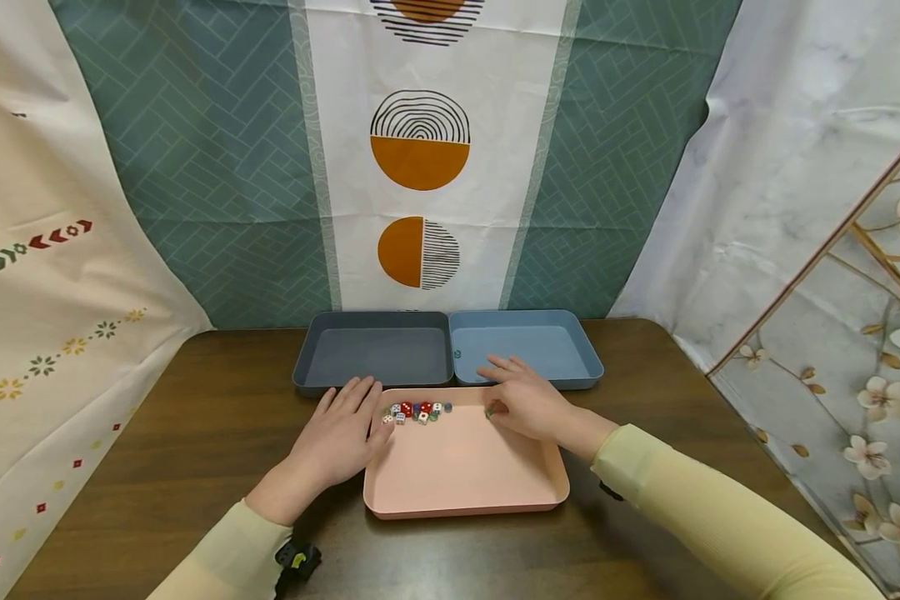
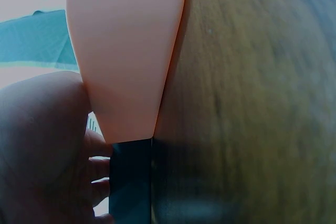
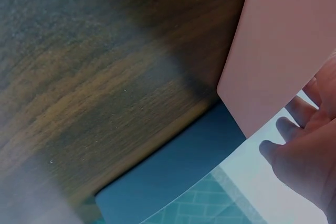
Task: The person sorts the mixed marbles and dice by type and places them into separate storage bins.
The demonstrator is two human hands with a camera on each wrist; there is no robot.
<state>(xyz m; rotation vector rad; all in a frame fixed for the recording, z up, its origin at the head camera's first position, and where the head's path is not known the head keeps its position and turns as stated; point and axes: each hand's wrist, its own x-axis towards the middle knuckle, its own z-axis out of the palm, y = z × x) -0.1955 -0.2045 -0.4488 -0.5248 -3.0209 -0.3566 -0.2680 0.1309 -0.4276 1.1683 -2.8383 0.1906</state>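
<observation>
Left sleeve (image 1: 225, 554): pale yellow, is ending behind the left hand (image 1: 337, 437)
Black device (image 1: 298, 560): is showing a yellow-green mark behind that hand
Right sleeve (image 1: 720, 508): a pale yellow cuff is ending behind the right hand (image 1: 528, 402)
Dark piece (image 1: 611, 492): is peeking out beneath that cuff

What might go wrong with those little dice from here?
The small green piece held by the right hand is tiny, so it might slip and roll away. The dice sit crowded together close to the left hand, so a careless nudge could scatter them. That hand's thumb also reaches over the rim of the pink tray; pressing there might shift it.
</observation>
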